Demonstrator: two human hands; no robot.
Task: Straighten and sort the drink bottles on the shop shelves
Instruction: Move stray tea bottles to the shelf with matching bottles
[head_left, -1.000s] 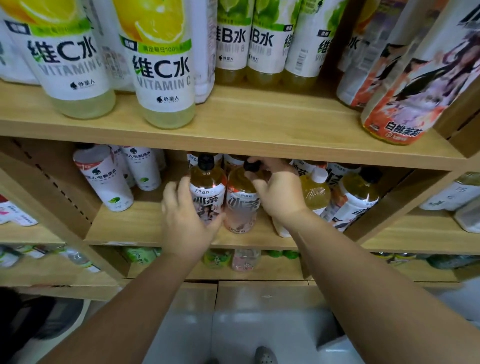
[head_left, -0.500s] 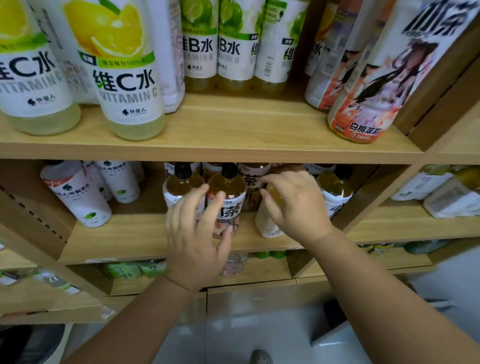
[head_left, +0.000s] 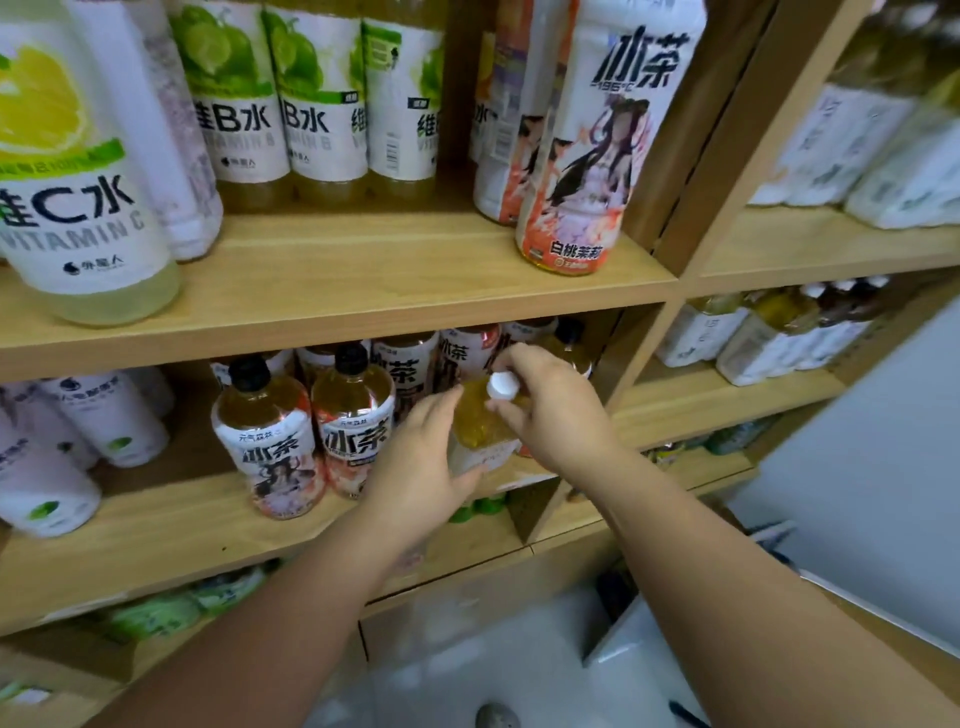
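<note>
Since the sorting here goes by kind, the row along the front edge of the middle shelf (head_left: 171, 525) sets the rule to follow. At the shelf's left end stand the white bottles (head_left: 104, 415). Next to them, near the front edge, two tea bottles (head_left: 270, 452) with black caps stand upright side by side, labels facing out. Just beside the second of these is the left hand (head_left: 415, 473) — unclenched, its fingers nearly straight and laid against the left flank of the yellow bottle (head_left: 480, 426). That bottle is at the right end of the shelf, close to the front edge, with more tea bottles behind it. Whether its base sits flat on the board cannot be told, as the hand hides it. The right hand (head_left: 558, 415) pinches its neck just under the white cap (head_left: 503, 385), and beyond it rises the wooden upright (head_left: 621, 369) that closes the compartment.

To do this well, the person would likely let the pinch at the neck steer while the flat left hand steadies the body, so the base lands square rather than on its rim. A yellow drink among teas looks misplaced — judging by the labels, it may belong elsewhere. Care is due beside the second tea bottle: a nudge from the left wrist could tip it off the front edge.
</note>
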